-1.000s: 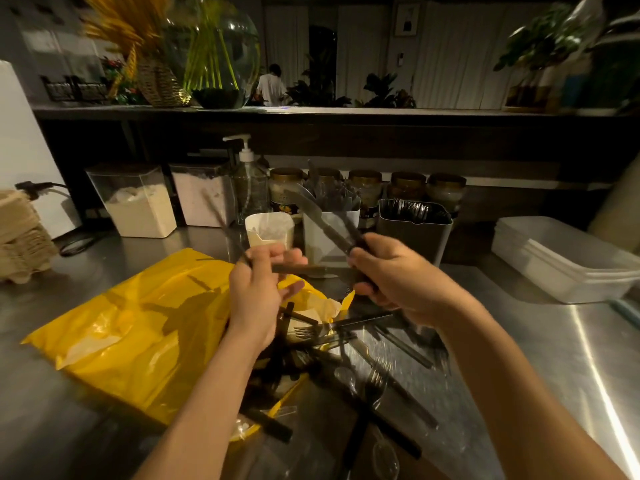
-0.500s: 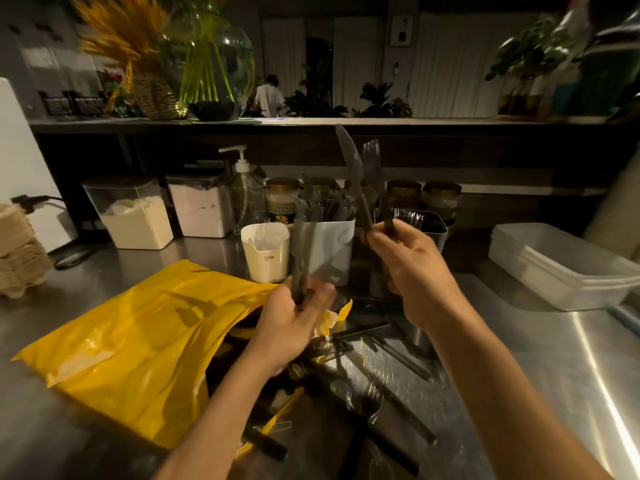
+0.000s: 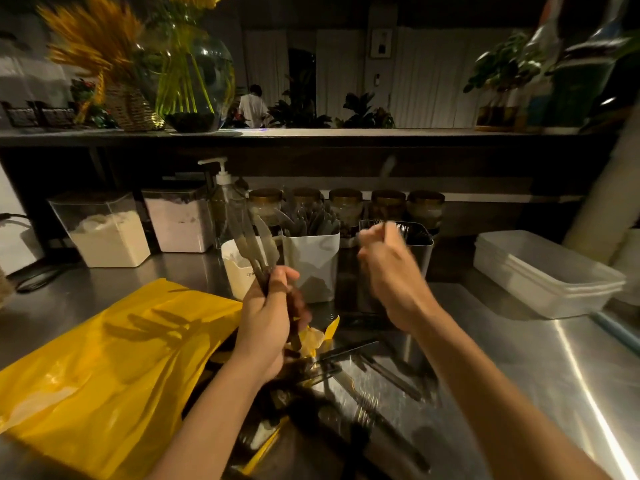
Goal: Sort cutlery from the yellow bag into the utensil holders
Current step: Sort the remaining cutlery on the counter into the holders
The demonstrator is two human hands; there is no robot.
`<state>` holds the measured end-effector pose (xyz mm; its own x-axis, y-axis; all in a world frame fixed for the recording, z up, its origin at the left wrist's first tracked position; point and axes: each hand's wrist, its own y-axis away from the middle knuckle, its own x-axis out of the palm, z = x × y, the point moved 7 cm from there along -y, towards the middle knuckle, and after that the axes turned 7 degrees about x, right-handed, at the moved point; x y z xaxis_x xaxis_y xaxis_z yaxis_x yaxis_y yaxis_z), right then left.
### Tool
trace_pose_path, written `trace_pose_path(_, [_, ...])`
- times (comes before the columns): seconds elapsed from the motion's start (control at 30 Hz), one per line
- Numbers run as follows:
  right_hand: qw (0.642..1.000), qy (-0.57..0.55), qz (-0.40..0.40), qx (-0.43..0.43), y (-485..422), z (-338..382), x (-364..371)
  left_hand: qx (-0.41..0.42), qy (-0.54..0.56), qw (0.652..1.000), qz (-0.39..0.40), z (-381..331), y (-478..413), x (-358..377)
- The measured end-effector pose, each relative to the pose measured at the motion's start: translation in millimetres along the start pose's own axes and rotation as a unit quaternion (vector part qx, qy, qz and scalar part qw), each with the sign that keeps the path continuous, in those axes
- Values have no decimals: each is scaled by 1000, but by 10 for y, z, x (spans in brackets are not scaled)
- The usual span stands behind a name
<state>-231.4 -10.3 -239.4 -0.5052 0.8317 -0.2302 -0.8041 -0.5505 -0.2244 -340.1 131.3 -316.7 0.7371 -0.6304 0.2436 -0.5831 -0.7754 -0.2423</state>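
Left hand (image 3: 268, 320): fingers curled tight round the handles of several knives (image 3: 254, 244). The blades stand upright above the fist, slightly fanned, in front of a small white cup (image 3: 232, 271).

Right hand (image 3: 389, 271): raised and motion-blurred, fingers curled, knuckles at the near rim of the dark utensil holder (image 3: 424, 252). Whether anything is pinched in those fingers cannot be told from this view.

White utensil holder (image 3: 313, 268): stands upright between the two hands and just beyond them, already carrying a bundle of grey utensils.

Yellow bag (image 3: 114, 362): lies flat to the left of the left hand and under the left forearm, its open mouth just below the left wrist.

Loose cutlery (image 3: 367, 396): forks and dark-handled pieces lie scattered on the steel counter (image 3: 519, 375) below the hands, between the two forearms; some pieces reach into the bag's mouth.

Beyond the left hand, against the back wall: a pump bottle (image 3: 221, 195) and two clear containers (image 3: 107, 233) of pale powder. Well to the right of the right hand: stacked white tubs (image 3: 547, 275).
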Motion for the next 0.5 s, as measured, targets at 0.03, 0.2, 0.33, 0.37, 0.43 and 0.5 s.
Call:
trace_pose_path(0.03, [998,29,-45,-26,-137,41,-106,3,1,1000,12,6,-7,23])
trace_pose_path(0.2, [948,264,-171,59,-829,-49,-414,31,-6,996,79,101,16,133])
trace_pose_path(0.33, [891,425,-85,138,-1089,-350,-401,34,-7,994,99,149,34,152])
trace_pose_path(0.37, [886,433,-87,139,-1103,-384,-399,32,-5,994,102,156,34,152])
trace_pose_path(0.43, [899,405,-118,119,-1129,-368,-424,28,-6,994,105,166,28,156])
trace_pose_path(0.5, [910,374,-156,92,-1118,-308,-462,26,-7,994,104,177,28,164])
